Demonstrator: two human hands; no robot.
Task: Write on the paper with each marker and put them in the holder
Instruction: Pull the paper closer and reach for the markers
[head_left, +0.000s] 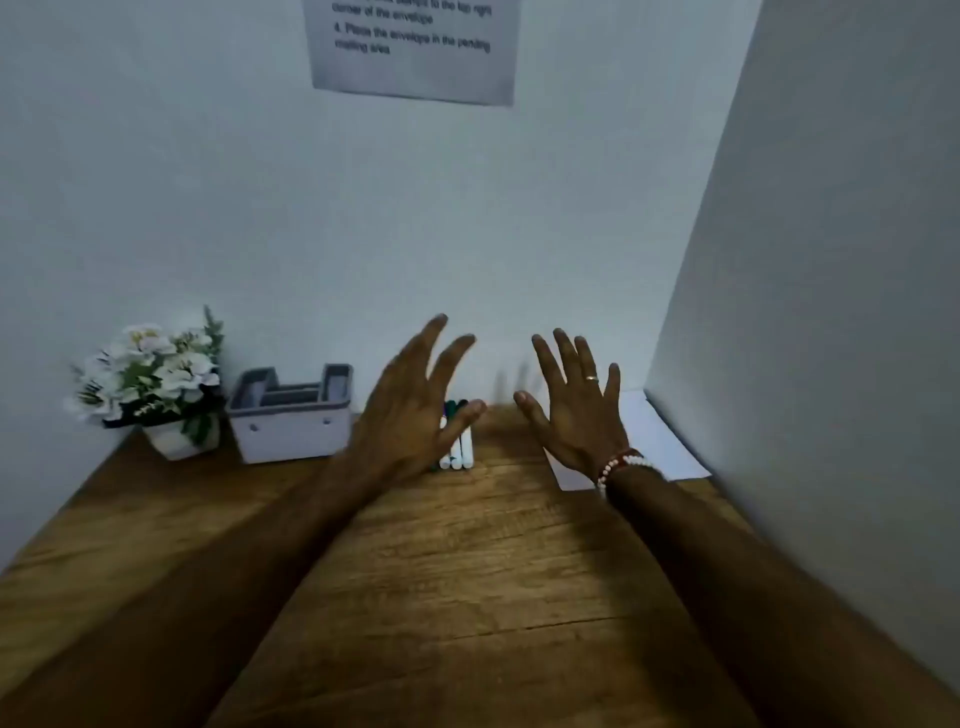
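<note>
Both my hands are raised above the wooden desk with fingers spread, holding nothing. My left hand hovers in front of a row of white markers with dark caps that lie side by side near the back wall; it hides part of them. My right hand, with a ring and a bead bracelet, is over the left edge of a white sheet of paper lying by the right partition. A grey holder with several compartments stands left of the markers.
A white pot of white flowers sits at the far left corner beside the holder. A printed notice hangs on the back wall. A white partition closes off the right side.
</note>
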